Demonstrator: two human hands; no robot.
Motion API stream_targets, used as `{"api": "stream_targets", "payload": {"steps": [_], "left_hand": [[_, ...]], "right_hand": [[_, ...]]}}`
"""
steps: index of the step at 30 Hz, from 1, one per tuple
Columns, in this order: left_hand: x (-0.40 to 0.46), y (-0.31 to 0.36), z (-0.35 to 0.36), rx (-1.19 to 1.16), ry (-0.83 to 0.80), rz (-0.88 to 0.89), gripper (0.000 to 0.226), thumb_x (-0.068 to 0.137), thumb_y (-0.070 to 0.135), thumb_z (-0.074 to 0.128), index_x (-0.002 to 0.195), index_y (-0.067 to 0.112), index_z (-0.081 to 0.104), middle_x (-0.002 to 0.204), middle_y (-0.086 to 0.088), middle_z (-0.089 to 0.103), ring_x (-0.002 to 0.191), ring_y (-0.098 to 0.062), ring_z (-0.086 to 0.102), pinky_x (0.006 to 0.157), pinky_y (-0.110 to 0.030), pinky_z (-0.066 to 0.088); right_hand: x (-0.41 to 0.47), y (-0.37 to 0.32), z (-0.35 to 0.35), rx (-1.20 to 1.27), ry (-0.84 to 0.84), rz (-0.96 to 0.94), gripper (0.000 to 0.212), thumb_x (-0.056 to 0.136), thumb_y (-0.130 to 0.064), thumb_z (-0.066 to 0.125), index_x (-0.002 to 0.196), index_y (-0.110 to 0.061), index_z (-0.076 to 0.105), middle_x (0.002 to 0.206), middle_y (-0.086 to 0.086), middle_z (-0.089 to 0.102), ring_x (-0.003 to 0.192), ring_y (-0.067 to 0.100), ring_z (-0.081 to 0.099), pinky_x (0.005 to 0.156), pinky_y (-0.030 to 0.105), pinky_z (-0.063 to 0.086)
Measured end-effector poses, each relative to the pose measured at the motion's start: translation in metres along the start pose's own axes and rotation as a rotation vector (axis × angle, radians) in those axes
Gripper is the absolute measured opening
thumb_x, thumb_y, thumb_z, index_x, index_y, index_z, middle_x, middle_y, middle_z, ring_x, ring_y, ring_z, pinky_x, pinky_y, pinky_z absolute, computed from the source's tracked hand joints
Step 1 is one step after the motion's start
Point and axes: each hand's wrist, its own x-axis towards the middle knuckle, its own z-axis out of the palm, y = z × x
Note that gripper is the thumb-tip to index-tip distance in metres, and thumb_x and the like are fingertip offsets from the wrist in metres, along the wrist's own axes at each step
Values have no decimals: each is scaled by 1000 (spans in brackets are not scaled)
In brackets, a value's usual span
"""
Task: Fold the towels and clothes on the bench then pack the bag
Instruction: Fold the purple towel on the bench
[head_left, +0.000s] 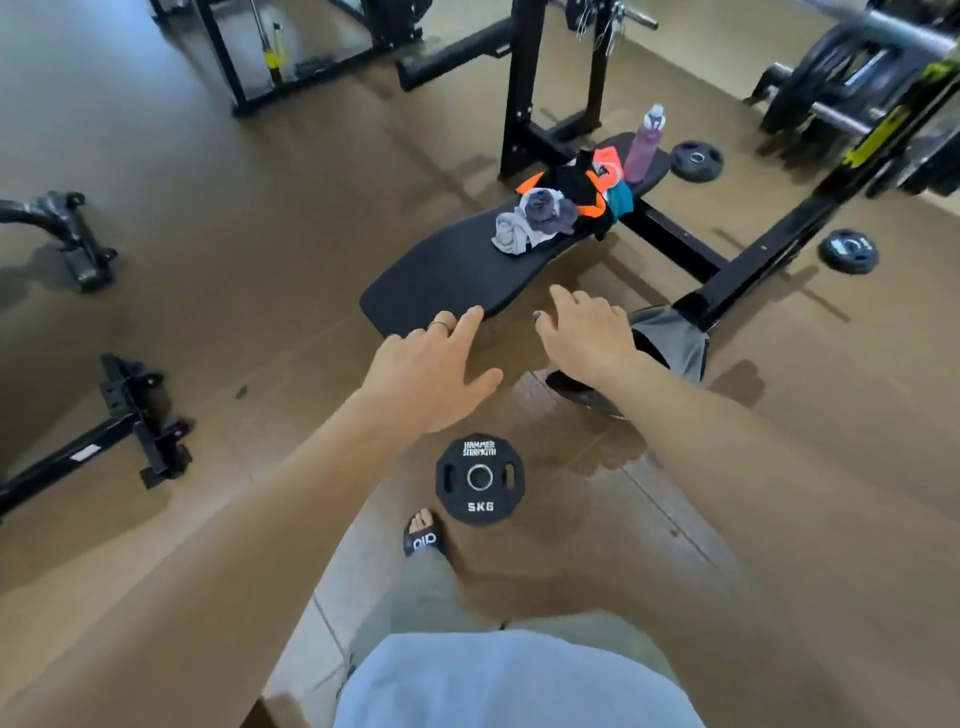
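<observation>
A black padded bench (441, 280) runs from the centre toward the upper right. On its far half lies a heap of clothes and towels (563, 208): grey and white pieces in front, black, orange and teal ones behind. A pink water bottle (643, 148) stands at the bench's far end. A grey and black bag (670, 343) sits open on the floor to the right of the bench's near end. My left hand (431, 374) and my right hand (587, 338) are stretched forward with fingers spread, holding nothing, short of the bench's near end.
A 5 kg weight plate (480, 480) lies on the floor by my sandalled foot (425, 538). Two more plates (696, 161) (849, 252) lie at the right. The black rack frame (727, 280) stands behind the bench; other machine parts (135, 415) sit at the left.
</observation>
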Motion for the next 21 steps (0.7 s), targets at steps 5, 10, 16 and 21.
{"api": "stream_targets", "payload": {"steps": [5,10,16,21], "left_hand": [[121,-71,-11,4,-44,71,80,98,66,33,161,24,8,159,-7,35,127,-32,55,95,-44,48],[227,-108,-11,-4,-87,97,79,98,66,35,161,24,9,158,-7,37,126,-31,57,97,-44,50],[359,-123,17,-12,-87,65,80,99,63,34,161,23,5,158,-6,37,123,-29,58,93,-43,50],[483,-130,78,-49,-92,8,82,99,63,35,162,23,0,158,-6,38,122,-28,59,93,-42,51]], "right_hand": [[114,-29,-9,38,-2,108,56,106,-47,24,154,-19,30,152,10,45,137,35,43,111,50,32],[224,-31,-14,62,-48,141,57,106,-47,25,155,-19,28,154,11,42,138,35,41,112,49,32],[373,7,10,113,-19,140,52,104,-38,37,151,-17,34,148,16,46,129,40,47,102,49,38],[511,60,54,138,-87,125,56,101,-36,41,154,-21,29,143,21,44,127,42,46,100,50,40]]}}
